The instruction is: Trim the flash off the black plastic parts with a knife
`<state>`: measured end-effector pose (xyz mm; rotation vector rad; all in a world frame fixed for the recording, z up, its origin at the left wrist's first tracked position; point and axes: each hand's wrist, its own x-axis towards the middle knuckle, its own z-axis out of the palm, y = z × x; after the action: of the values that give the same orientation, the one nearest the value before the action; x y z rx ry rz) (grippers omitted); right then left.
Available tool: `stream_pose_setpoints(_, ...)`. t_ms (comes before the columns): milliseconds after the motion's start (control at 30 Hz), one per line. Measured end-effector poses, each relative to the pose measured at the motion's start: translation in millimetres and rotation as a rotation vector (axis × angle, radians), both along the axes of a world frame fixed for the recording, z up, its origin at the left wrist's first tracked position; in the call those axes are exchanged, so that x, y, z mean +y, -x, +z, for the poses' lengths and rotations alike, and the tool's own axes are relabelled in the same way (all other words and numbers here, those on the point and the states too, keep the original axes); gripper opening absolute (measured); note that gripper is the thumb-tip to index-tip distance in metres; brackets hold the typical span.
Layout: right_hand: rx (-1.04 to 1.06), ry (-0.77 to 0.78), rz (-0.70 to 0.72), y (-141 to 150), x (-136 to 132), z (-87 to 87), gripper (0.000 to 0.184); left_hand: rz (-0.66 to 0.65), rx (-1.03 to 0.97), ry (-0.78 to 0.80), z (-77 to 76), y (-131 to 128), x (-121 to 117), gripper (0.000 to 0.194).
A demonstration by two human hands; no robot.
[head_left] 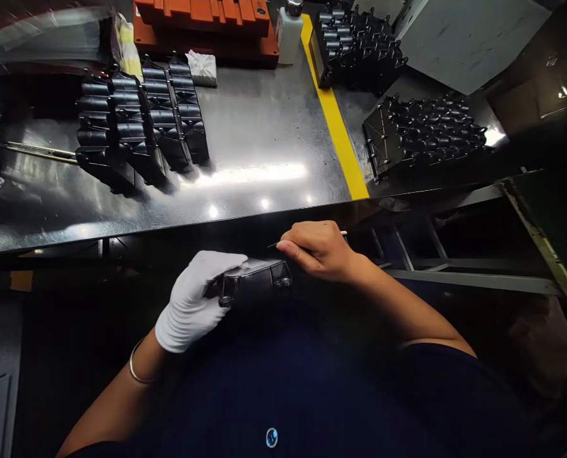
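Near the centre of the frame, the person's left hand (pixel 192 302), in a white glove, grips the left end of a black moulded plastic part (pixel 257 280); one digit lies along the part's upper edge and others close below it, though how far apart those lie cannot be told; a metal bangle (pixel 133 366) circles the left wrist. The part is held off the table, in front of its near edge, against the dark clothing; its lower side is lost in shadow.

Just above and right of the part, the bare right hand (pixel 319 249) pinches a thin pointed tool (pixel 343 233) between thumb and curled forefinger, the other fingers folded in; the tip points left, apart from the part, and a pale end shows behind the knuckles.

Across the upper frame runs a metal table (pixel 259 127); at upper left stand four black ribbed parts (pixel 130 114) in a row, with a crumpled white wad (pixel 202 69) beside them; at top centre sit an orange-red fixture (pixel 207 19) and a bottle (pixel 290 32); yellow tape (pixel 338 121) slants down the tabletop, with two groups of black parts (pixel 436 130) to its right.
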<state>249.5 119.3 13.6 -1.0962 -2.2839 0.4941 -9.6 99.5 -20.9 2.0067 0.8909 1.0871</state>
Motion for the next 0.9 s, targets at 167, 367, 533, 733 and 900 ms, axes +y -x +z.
stream_pose_setpoints(167,0.094,0.306,0.229,-7.0,-0.7,8.0,0.050,-0.108,-0.014,-0.123,8.1,0.5,6.4,0.059)
stream_pose_setpoints(367,0.201,0.193,0.283,-3.9,2.5,9.9,0.052,-0.033,-0.114,0.342,-0.3,2.7,8.9,0.040)
stream_pose_setpoints(533,0.060,-0.165,0.248,7.7,11.5,14.0,0.050,-0.143,-0.211,0.876,-8.1,1.9,15.5,0.050)
stream_pose_setpoints(733,-0.018,-0.244,0.250,12.2,14.8,15.1,0.058,-0.149,-0.226,0.912,-8.0,-4.1,18.8,0.057)
stream_pose_setpoints(900,-0.005,-0.266,0.173,13.7,15.0,7.6,0.059,-0.082,-0.237,0.900,-9.3,-6.9,16.4,0.059)
